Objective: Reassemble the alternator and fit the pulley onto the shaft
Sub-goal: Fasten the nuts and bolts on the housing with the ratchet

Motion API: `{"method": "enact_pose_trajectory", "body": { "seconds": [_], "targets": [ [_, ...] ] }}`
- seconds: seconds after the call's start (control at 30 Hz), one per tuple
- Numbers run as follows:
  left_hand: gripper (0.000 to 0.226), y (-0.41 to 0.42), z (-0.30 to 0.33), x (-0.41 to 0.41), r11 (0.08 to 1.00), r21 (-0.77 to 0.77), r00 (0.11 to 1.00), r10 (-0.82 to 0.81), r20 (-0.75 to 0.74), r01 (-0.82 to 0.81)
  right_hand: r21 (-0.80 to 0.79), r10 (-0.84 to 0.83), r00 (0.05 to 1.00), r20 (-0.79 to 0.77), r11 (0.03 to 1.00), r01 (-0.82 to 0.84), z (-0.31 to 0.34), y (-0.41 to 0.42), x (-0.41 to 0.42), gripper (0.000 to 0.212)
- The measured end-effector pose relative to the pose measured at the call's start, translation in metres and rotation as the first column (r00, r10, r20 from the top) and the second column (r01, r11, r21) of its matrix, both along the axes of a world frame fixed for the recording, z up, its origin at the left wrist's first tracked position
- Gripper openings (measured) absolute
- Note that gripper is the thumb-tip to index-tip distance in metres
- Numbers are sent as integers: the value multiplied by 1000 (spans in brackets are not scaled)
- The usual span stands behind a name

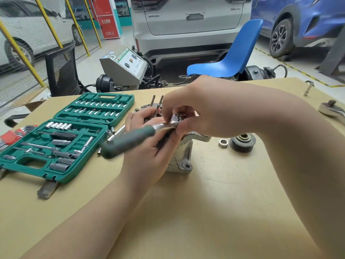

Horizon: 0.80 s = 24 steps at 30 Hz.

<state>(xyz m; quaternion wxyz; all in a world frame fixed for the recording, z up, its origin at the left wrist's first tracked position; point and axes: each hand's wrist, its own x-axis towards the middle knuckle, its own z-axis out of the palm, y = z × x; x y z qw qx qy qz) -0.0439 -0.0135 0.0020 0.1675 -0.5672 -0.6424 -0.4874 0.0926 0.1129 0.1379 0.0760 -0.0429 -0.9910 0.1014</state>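
The open green socket case (61,139) holds sockets, bits and extensions. Left hand (147,146) grips the alternator (182,156) at table centre; right hand (186,107) apparently pinches the ratchet (134,139) head. The pulley (242,143) lies just right.

Bright, even indoor light with soft, faint shadows on the desk (214,202). Wide-angle bending curves the edges (the yellow posts (16,47) lean). The green ratchet handle (128,142) is motion-blurred; the background cars look slightly soft.
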Motion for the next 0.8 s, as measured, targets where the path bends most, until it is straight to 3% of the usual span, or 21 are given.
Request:
{"method": "enact_pose_trajectory", "body": {
  "seconds": [0.07, 0.17, 0.27, 0.47, 0.6, 0.67, 0.8],
  "targets": [
    [34, 0, 1, 2, 999, -36, 1000, 25, 18, -24, 31, -9, 1000, 6, 999, 9, 1, 0, 2, 22],
    [31, 2, 1, 5, 997, 75, 998, 17, 55, -21, 73, -51, 999, -5, 996, 51, -2, -4, 0, 17],
    [42, 3, 1, 6, 996, 84, 996, 33, 77, -39, 91, -76, 996, -37, 993, 80, -5, -9, -4, 18],
    [28, 0, 2, 4, 1000, 27, 1000, 0, 31, 0, 10, -4, 1000, 6, 1000, 4, 1, -5, 0, 15],
    [49, -1, 4, 4, 998, -42, 999, 36, 16, -36, 97, 22, 1000, 2, 995, -22, -1, -8, 0, 15],
    [38, 0, 3, 5, 1000, 16, 999, 25, 39, -26, 140, -23, 1000, -18, 990, 25, -3, -8, -3, 11],
    [18, 2, 2, 8, 998, 40, 995, 33, 98, -37, 172, -122, 991, -46, 977, 128, -6, -8, -7, 29]
  ]
}}
